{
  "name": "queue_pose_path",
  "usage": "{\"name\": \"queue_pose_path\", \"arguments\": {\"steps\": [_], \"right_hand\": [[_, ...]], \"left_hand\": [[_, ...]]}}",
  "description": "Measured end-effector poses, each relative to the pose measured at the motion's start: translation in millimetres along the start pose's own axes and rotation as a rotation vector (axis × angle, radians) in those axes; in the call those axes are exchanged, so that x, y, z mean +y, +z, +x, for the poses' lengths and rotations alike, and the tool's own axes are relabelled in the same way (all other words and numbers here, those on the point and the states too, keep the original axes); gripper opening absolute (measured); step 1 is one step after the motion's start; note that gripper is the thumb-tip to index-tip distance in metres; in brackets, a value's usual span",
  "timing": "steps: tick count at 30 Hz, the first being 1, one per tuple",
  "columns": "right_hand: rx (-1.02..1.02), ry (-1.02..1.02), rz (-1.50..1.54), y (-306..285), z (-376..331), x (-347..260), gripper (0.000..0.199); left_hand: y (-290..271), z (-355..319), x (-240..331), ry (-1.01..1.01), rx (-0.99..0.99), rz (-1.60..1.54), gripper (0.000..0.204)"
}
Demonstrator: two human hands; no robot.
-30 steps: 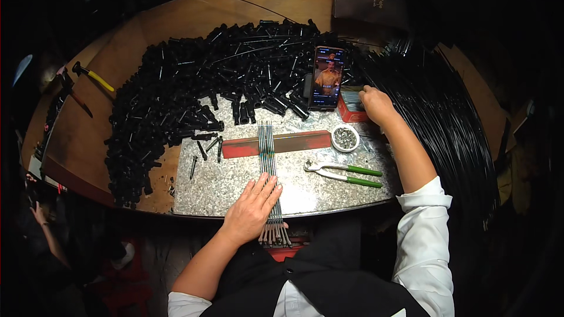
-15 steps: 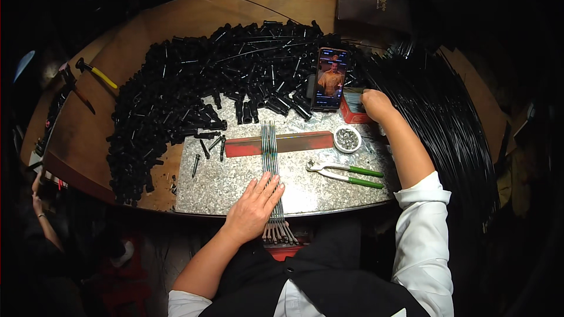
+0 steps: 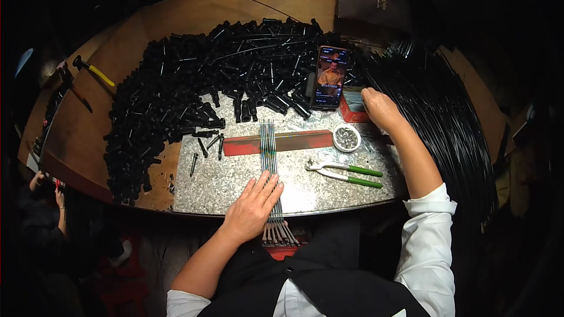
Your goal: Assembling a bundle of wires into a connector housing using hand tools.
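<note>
round wooden table (image 3: 147, 35), grey stone slab (image 3: 235, 179), black tube pile (image 3: 194, 88), red bar (image 3: 294, 141), pliers (image 3: 343, 172), phone (image 3: 330, 76)

Left hand (image 3: 252, 206) flat, palm down, fingers extended forward. Right arm stretched forward, sleeve rolled to elbow; right hand (image 3: 379, 108) curled, palm down, fingers hidden.

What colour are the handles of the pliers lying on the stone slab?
Green, on the pliers beside the small white dish; the head view shows them clearly.
</note>
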State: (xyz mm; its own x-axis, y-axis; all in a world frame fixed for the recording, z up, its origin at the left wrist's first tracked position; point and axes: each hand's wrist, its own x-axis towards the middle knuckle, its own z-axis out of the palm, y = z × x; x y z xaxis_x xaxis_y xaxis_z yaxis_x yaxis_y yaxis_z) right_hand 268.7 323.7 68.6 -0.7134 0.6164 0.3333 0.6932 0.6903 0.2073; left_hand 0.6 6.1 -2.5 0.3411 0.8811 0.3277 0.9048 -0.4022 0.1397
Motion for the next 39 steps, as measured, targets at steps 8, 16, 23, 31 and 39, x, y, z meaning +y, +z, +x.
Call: {"name": "queue_pose_path", "arguments": {"steps": [8, 16, 23, 31, 39], "right_hand": [[0.098, -0.283, 0.292, -10.7, 19.4, -96.5, 0.015], [0.029, -0.317, 0.270, 13.1, 31.3, -145.7, 0.026], [0.079, -0.322, 0.330, 18.7, 33.7, -150.4, 0.021], [0.107, -0.328, 0.340, 19.3, 33.5, -150.7, 0.019], [0.088, -0.323, 0.319, 19.1, 33.3, -151.1, 0.019]], "left_hand": [[-4.0, 0.6, 1.4, -0.014, -0.009, 0.000, 0.050], [-2.7, 1.6, 3.7, -0.015, 0.022, -0.024, 0.047], [-3.9, 0.9, 2.6, -0.017, 0.016, -0.019, 0.046], [-2.8, 0.2, 0.6, -0.012, 0.008, -0.005, 0.046], [-3.4, 0.6, 1.8, -0.010, 0.011, -0.007, 0.048]]}}
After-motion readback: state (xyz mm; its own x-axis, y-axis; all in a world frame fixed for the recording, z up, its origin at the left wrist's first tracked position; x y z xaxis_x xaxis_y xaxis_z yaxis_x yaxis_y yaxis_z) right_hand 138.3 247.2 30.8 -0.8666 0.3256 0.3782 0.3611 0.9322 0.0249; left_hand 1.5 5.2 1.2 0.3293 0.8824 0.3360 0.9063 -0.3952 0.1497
